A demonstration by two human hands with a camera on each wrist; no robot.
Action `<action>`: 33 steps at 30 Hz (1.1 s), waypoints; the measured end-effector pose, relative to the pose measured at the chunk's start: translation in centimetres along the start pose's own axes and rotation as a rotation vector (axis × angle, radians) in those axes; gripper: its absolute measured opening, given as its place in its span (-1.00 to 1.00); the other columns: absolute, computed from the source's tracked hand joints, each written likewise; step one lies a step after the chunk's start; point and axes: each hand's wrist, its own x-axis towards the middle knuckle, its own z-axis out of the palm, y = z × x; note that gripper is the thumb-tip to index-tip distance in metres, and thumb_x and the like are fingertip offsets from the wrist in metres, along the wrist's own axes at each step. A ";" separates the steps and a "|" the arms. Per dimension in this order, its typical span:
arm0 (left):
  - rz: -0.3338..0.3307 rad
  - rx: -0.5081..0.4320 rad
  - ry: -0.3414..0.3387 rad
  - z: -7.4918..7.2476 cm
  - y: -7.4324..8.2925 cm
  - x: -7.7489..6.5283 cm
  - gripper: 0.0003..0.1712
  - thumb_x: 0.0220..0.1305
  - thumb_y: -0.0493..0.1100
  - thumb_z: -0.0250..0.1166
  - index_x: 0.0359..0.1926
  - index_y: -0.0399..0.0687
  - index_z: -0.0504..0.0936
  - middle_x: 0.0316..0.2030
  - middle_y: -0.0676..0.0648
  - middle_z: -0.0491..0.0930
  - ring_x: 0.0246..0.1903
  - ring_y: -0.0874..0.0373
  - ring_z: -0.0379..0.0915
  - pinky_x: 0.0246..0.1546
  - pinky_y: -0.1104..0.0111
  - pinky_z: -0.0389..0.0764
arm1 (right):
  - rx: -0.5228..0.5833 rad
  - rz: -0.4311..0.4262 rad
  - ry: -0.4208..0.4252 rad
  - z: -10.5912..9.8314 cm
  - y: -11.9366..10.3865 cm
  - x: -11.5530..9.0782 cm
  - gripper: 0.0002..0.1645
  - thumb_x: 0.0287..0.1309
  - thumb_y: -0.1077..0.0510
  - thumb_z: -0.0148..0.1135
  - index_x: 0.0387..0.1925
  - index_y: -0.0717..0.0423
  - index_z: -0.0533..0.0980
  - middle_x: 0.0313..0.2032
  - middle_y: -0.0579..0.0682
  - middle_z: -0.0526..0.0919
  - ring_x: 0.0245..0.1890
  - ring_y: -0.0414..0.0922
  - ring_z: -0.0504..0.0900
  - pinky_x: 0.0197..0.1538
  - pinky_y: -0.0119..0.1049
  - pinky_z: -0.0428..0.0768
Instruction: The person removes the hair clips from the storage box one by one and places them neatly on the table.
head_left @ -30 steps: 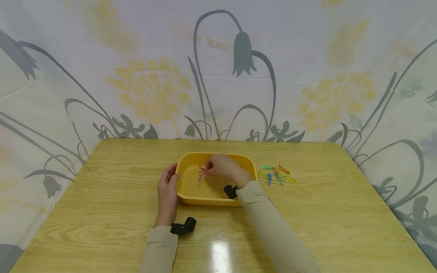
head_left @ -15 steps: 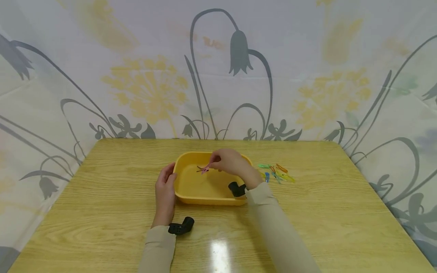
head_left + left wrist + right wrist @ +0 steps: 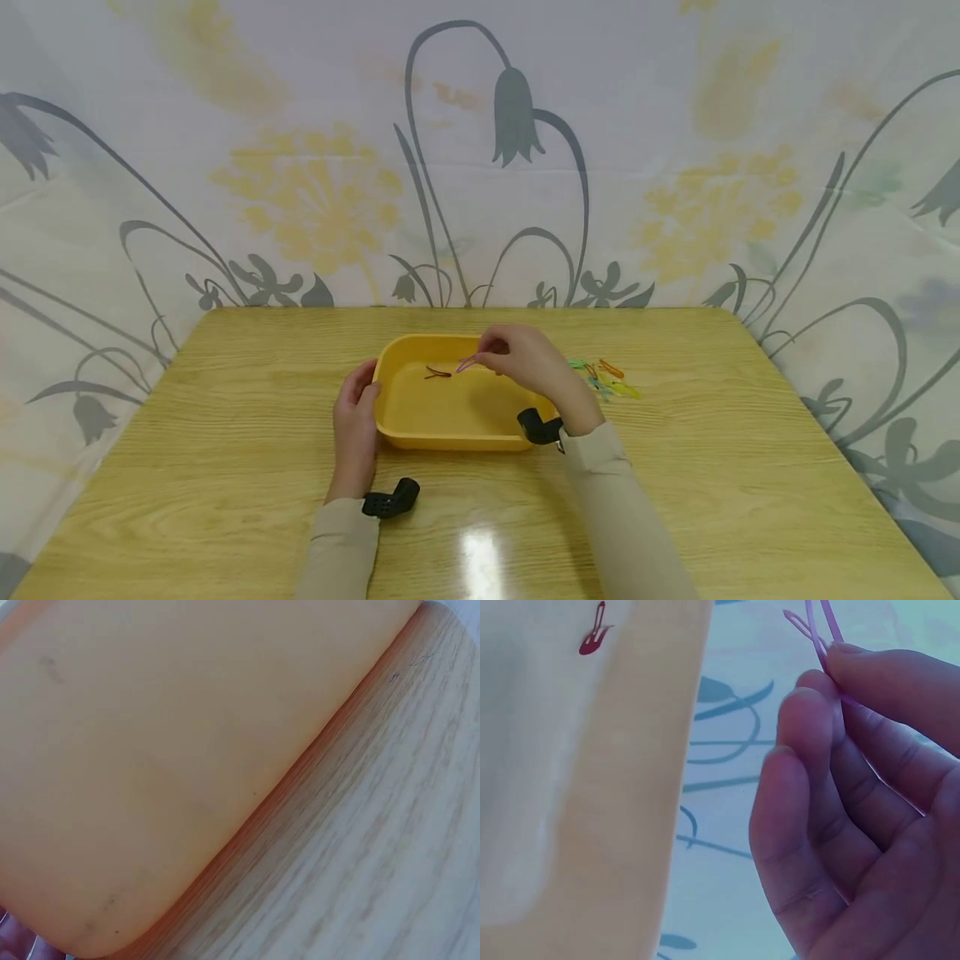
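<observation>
A yellow plastic tub [image 3: 450, 439] stands on the table, its left end held by my left hand [image 3: 356, 421], thumb near the rim and fingers along the outside. Its wall [image 3: 165, 750] fills most of the left wrist view. Between thumb and forefinger, my right hand [image 3: 525, 358] pinches a pink-purple hair clip [image 3: 465, 364] over the tub's far side. The right wrist view shows this clip [image 3: 815, 634] with its parts spread apart. A dark red hair clip [image 3: 439, 373] lies inside the tub, apart from the pinched one.
Right of the tub, several hair clips [image 3: 615, 387] in green, orange, yellow and light blue lie in a loose pile, partly behind my right hand and wrist. The wooden table [image 3: 225, 433] ends at a flower-patterned cloth [image 3: 315, 192] behind.
My right hand has lifted the pink-purple clip away from the dark red clip, moving slightly right. My left hand keeps its hold on the tub. The head view has shifted a little.
</observation>
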 end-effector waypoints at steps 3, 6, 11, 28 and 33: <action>-0.014 0.005 -0.005 0.0 0.2 0.0 -0.63 0.32 -0.18 -0.03 0.14 0.02 0.38 0.08 0.04 0.36 0.07 0.18 0.27 0.10 0.28 0.30 | 0.007 -0.016 0.036 -0.3 0.2 -0.6 -0.86 0.13 -0.03 0.14 -0.39 -0.09 0.50 -0.49 -0.19 0.54 -0.56 -0.23 0.46 -0.46 -0.34 0.47; -0.024 0.008 -0.005 -0.1 0.2 -0.1 -0.62 0.32 -0.17 -0.03 0.15 0.03 0.38 0.09 0.05 0.35 0.07 0.18 0.26 0.10 0.28 0.29 | 0.018 -0.031 0.054 -0.4 0.2 -1.1 -0.87 0.14 -0.01 0.13 -0.37 -0.08 0.51 -0.48 -0.18 0.54 -0.56 -0.20 0.46 -0.47 -0.33 0.48; -0.021 -0.008 -0.012 -0.1 0.1 -0.1 -0.62 0.32 -0.17 -0.02 0.15 0.02 0.37 0.09 0.04 0.34 0.08 0.17 0.26 0.10 0.27 0.30 | 0.023 -0.026 0.082 -0.8 0.2 -1.9 -0.87 0.15 0.01 0.11 -0.34 -0.07 0.53 -0.49 -0.20 0.54 -0.56 -0.20 0.47 -0.47 -0.32 0.48; -0.006 -0.009 -0.020 -0.1 0.2 -0.2 -0.63 0.32 -0.17 -0.03 0.14 0.02 0.38 0.09 0.05 0.35 0.08 0.18 0.26 0.10 0.27 0.30 | 0.014 -0.018 0.154 -1.7 1.2 -2.7 -0.82 0.14 -0.03 0.11 -0.31 -0.07 0.55 -0.51 -0.21 0.55 -0.57 -0.22 0.49 -0.47 -0.31 0.47; -0.010 -0.017 -0.016 -0.1 0.2 -0.1 -0.63 0.32 -0.18 -0.03 0.14 0.00 0.38 0.09 0.04 0.35 0.07 0.18 0.26 0.10 0.27 0.29 | 0.022 0.019 0.181 -2.4 2.0 -3.3 -0.82 0.14 -0.02 0.13 -0.30 -0.05 0.55 -0.48 -0.19 0.57 -0.55 -0.14 0.51 -0.44 -0.30 0.48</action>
